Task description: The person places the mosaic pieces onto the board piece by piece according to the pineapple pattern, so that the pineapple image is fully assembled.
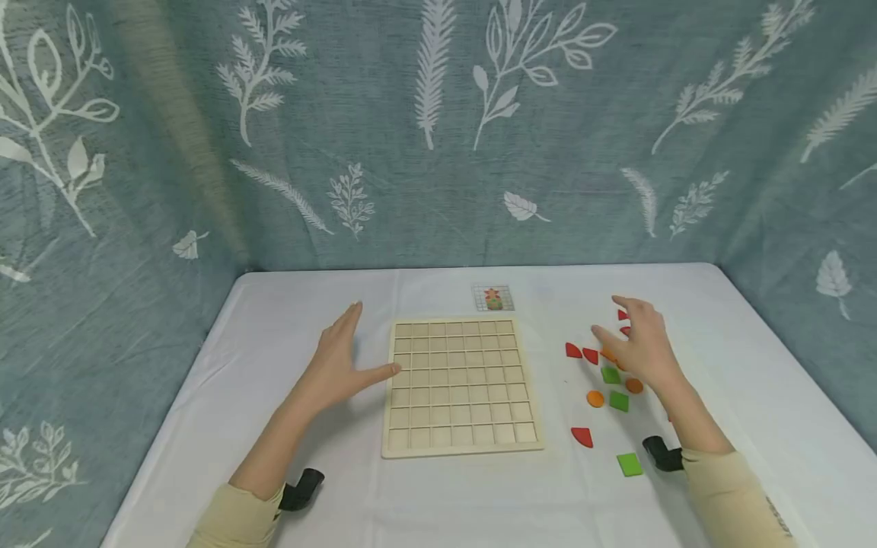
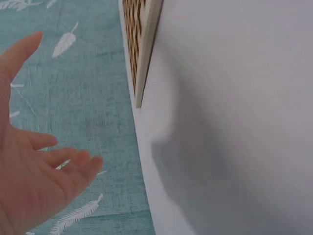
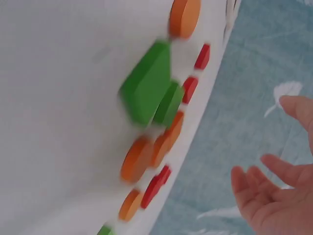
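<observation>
A square wooden grid board (image 1: 460, 384) lies flat on the white table, its cells bare. My left hand (image 1: 337, 374) hovers at the board's left side, fingers spread, thumb overlapping the frame in the head view. Nothing is in its palm in the left wrist view. Over the loose pieces on the right, my right hand (image 1: 640, 346) is held with thumb and fingers apart, holding nothing. Below and around it lie red quarter-circle pieces (image 1: 582, 437), orange discs (image 1: 595, 399) and green squares (image 1: 619, 402), several of each, some partly hidden by the hand.
A small picture card (image 1: 493, 297) with a printed grid and a red, green and brown figure lies behind the board. A green square (image 1: 629, 464) sits apart, nearer the front. A teal curtain (image 1: 384, 137) with white leaf prints hangs around the white tabletop (image 1: 452, 502).
</observation>
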`<state>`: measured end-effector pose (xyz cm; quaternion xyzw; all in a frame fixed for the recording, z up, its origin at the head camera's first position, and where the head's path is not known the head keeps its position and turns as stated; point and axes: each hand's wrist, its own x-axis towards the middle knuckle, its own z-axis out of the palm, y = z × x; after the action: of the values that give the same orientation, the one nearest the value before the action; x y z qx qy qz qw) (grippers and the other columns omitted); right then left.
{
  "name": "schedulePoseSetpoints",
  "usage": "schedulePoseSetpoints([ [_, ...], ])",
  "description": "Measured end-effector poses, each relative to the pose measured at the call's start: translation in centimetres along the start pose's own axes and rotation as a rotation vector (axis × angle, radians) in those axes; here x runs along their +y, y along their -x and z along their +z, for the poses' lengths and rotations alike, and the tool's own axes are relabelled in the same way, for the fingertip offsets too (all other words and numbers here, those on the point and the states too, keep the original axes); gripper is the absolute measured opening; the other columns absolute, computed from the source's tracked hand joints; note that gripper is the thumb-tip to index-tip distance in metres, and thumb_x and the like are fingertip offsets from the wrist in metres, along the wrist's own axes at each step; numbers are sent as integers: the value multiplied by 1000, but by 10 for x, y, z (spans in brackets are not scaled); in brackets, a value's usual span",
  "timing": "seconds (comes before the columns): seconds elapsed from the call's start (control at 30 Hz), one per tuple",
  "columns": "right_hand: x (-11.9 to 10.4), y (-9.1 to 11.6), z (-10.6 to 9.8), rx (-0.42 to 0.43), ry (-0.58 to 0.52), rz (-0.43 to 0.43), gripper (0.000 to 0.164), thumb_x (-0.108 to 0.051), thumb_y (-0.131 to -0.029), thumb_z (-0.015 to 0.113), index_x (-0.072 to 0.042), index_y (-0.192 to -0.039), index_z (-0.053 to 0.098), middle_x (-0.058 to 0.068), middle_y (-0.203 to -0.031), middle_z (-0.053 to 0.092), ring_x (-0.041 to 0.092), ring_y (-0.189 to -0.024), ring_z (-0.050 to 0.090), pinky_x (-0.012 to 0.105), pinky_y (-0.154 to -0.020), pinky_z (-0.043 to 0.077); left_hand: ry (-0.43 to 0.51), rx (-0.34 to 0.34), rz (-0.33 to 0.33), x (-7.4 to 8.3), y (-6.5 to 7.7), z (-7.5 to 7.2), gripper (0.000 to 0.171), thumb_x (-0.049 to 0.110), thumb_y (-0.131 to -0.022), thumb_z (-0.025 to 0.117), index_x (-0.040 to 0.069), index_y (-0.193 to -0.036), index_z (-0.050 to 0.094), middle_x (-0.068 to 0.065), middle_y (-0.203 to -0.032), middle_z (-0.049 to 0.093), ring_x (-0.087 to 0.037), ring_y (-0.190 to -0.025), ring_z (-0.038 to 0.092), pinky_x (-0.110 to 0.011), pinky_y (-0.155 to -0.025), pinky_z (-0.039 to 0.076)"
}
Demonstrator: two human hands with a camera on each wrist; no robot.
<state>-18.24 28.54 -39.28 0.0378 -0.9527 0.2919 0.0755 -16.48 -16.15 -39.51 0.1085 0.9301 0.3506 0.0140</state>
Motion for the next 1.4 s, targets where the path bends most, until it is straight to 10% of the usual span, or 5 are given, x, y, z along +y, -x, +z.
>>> schedulePoseSetpoints([
  [0.37,46,-20,-15,-67,17,174,51,-21,-96,61,7,-136,47,29,-130,48,45,-115,46,54,-88,48,161,-218,-42,-5,31,10,117,42,-72,85,3,-156,13,-22,-153,28,-46,-125,48,-54,-98,44],
  [0.67,69,-45,-9,-142,-1,362,52,-25,-97,61,8,-135,47,31,-131,47,42,-109,51,49,-91,49,150,-320,-4,-5,43,18,126,39,-65,91,-5,-153,13,-30,-154,22,-47,-136,32,-54,-109,31],
  [1.4,75,-63,4,-152,13,387,44,-23,-95,61,4,-130,55,28,-118,55,34,-93,53,20,-60,45,52,-377,27,-7,51,25,119,33,-64,91,-8,-151,22,-22,-157,19,-42,-143,14,-60,-111,21],
])
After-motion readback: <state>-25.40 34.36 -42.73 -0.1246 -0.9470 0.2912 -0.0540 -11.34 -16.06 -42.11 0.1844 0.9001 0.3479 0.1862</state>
